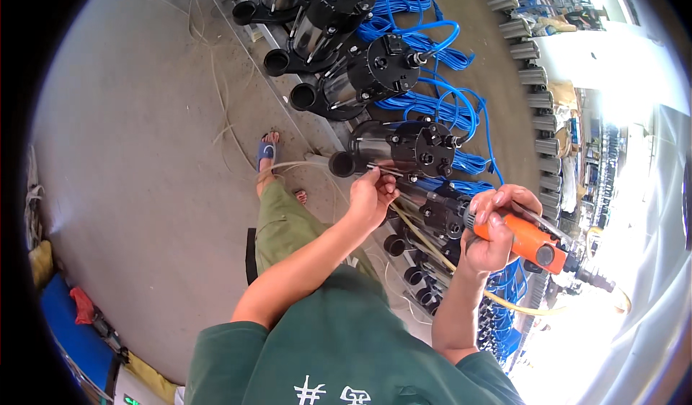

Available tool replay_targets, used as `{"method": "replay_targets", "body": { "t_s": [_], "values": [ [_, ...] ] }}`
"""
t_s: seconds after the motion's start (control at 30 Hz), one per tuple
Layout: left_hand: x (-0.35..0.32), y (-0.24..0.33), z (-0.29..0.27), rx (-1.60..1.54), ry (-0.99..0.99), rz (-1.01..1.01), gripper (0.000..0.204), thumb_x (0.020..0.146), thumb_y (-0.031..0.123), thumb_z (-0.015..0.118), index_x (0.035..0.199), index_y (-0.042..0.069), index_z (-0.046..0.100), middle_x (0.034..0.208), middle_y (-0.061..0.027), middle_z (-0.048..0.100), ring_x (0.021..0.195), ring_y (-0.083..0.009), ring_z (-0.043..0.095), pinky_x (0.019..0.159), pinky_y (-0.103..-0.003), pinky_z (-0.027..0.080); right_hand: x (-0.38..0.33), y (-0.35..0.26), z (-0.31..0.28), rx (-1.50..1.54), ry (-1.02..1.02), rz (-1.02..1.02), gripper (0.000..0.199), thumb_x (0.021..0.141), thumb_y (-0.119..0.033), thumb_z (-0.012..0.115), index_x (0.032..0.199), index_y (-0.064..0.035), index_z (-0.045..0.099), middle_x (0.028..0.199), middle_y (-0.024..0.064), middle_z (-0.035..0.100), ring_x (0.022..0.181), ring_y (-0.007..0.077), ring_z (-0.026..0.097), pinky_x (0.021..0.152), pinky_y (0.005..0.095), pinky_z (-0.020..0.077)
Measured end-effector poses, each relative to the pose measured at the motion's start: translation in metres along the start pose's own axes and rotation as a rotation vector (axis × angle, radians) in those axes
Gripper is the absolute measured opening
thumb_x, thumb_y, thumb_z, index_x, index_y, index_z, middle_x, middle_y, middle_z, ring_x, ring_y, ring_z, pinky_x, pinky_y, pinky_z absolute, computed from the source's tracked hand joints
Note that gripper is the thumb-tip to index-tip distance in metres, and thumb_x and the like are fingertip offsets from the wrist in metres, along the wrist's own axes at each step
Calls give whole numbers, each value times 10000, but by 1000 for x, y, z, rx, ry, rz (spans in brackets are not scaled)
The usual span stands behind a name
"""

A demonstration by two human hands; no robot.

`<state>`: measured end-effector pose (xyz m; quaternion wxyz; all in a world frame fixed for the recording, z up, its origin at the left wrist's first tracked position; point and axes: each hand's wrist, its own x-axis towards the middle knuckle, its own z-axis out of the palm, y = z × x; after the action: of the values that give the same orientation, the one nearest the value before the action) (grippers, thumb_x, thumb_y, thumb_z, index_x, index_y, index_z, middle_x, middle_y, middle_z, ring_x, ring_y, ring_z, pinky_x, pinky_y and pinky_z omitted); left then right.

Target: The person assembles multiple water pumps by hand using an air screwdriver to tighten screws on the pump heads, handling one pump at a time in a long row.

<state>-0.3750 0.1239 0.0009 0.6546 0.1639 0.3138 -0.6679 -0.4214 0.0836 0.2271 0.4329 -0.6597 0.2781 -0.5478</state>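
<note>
My right hand (497,226) is wrapped round an orange and black power driver (530,241), whose far end points to the right, away from the pumps. My left hand (373,194) is closed in a pinch at a thin metal rod (388,171) along the near side of a pump (395,145). This pump has a dark, shiny cylinder, a round black end cover and a black outlet ring (342,164). Whether the rod is loose or fixed to the pump, I cannot tell. Just beside my left hand is another pump (436,207), partly hidden.
More pumps (371,70) stand in a row, with coiled blue cables (411,19) along their right side. A pale hose (432,250) runs past my hands toward the driver. Grey cylinders (533,77) line the right. Thin strands (223,117) lie on the floor by my feet.
</note>
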Motion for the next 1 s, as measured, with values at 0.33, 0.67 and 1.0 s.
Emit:
{"method": "replay_targets", "body": {
  "t_s": [0.33, 0.67, 1.0],
  "values": [
    [-3, -1, 7, 11, -26, 16, 186, 1033, 135, 424, 1051, 12, 562, 836, -123, 626, 689, -211, 579, 712, -396, 536, 4, 22, -5, -46, -15, 20, 394, 754, -27, 520, 1137, 56, 550, 932, 161, 580, 605, 153, 563, 595, 330, 501],
    [-6, 3, 10, 64, 21, 15, 202, 1023, 133, 431, 998, -4, 577, 844, -130, 636, 696, -208, 585, 718, -398, 541, 6, 33, 0, -13, 59, 87, 326, 740, -39, 536, 1060, 25, 538, 920, 149, 561, 579, 145, 526, 574, 328, 490],
    [-8, 7, 9, 97, 65, 6, 250, 1024, 156, 433, 971, -23, 599, 836, -125, 637, 697, -214, 604, 728, -413, 551, 5, 42, -1, 53, 42, 130, 319, 749, -48, 547, 1063, -19, 497, 901, 119, 519, 583, 139, 511, 592, 322, 482]
  ]
}}
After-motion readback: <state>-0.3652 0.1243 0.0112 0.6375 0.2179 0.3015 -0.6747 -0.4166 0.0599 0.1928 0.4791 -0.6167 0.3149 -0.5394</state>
